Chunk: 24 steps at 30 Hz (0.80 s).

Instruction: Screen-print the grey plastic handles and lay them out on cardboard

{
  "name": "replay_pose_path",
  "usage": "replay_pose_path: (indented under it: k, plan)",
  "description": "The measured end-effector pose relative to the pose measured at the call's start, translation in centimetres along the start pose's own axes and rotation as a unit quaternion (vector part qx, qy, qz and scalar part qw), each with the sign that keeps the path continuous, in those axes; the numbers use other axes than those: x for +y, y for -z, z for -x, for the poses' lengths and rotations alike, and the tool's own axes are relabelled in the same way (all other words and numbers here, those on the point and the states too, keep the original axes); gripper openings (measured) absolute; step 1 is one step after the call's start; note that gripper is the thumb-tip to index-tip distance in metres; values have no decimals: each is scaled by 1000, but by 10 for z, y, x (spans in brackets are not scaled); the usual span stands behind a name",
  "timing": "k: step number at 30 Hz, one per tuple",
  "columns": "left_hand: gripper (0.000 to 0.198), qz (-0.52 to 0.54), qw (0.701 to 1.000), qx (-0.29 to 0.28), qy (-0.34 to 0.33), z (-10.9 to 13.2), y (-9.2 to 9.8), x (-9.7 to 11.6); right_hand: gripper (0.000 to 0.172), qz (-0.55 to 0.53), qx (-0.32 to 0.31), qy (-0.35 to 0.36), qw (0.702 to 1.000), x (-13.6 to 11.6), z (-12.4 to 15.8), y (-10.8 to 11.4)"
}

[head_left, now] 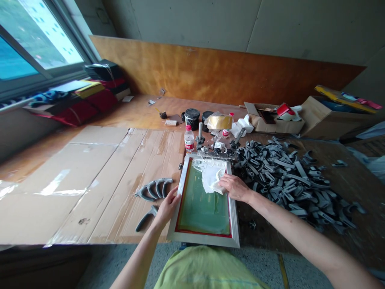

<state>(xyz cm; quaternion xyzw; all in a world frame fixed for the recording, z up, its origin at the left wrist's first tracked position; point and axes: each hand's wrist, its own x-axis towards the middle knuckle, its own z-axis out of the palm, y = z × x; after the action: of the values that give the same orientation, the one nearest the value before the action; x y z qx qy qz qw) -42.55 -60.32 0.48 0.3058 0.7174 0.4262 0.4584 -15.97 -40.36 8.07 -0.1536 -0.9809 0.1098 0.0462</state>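
In front of me a silk-screen frame point(235, 224) with a green mesh point(201, 212) lies on the bench, its far end at a metal clamp bar point(216, 155). My left hand point(169, 204) grips the frame's left edge, fingers against the aluminium rim. A crumpled white paper wipe point(212, 176) lies on the upper right of the mesh, pinched in my right hand point(236, 187). Left of the frame, several curved grey plastic parts point(155, 189) are set out on cardboard, with a single grey part point(146, 218) nearer to me, close to my left wrist.
A large heap of grey and black plastic parts point(282, 176) covers the right side. Behind the frame stand a red-capped bottle point(189, 138), black tubs point(191, 119) and a tape roll point(221, 122). Flattened cardboard point(90, 172) spreads left; an open carton point(276, 125) stands back right.
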Motion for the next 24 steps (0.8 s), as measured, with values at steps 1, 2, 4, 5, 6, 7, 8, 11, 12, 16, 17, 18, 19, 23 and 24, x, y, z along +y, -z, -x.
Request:
replay_pose_path:
  k: [1, 2, 4, 5, 6, 7, 8, 11, 12, 16, 17, 18, 19, 23, 24]
  plan:
    - [80, 4, 1000, 0, 0, 0, 0, -1, 26, -7, -6, -3, 1000, 2, -4, 4]
    - [81, 8, 1000, 2, -1, -1, 0, -2, 24, -11, 0, -16, 1000, 4, -9, 5]
    - [82, 16, 1000, 7, -4, -2, -1, -4, 23, -4, 38, -57, 998, 2, -18, 0]
    - [83, 21, 1000, 7, -6, -2, -1, -4, 24, 8, 61, -73, 995, -1, -21, -5]
    - [84, 26, 1000, 4, -7, -2, -1, -5, 26, 24, 76, -79, 994, -5, -21, -13]
    - [84, 30, 1000, 1, -8, -2, -1, -5, 28, 38, 84, -75, 993, -10, -19, -20]
    - [83, 35, 999, -2, -8, -1, -1, -4, 30, 47, 86, -63, 993, -14, -14, -27]
    - [81, 45, 999, 4, -8, 1, -1, 0, 32, 33, 84, -23, 996, -22, 1, -34]
    - [81, 43, 999, 11, -8, 2, -1, 2, 31, 16, 87, -21, 996, -20, 3, -31]
    - [80, 45, 999, 17, -8, 7, 1, 13, 28, -61, 141, -105, 983, 2, -20, -4]
    - [80, 54, 998, 9, -8, 9, 3, 18, 35, -72, 149, -139, 976, 8, -31, 4]
    - [80, 63, 998, 1, -8, 12, 4, 23, 43, -78, 146, -170, 971, 15, -42, 11]
    - [82, 73, 997, -4, -8, 15, 7, 30, 51, -78, 136, -198, 967, 21, -53, 17]
    - [76, 92, 996, -8, -8, 30, 21, 67, 68, -24, 131, -267, 954, 39, -70, 43]
    - [68, 92, 996, -1, -15, 32, 24, 78, 66, -12, 155, -271, 950, 45, -66, 48]
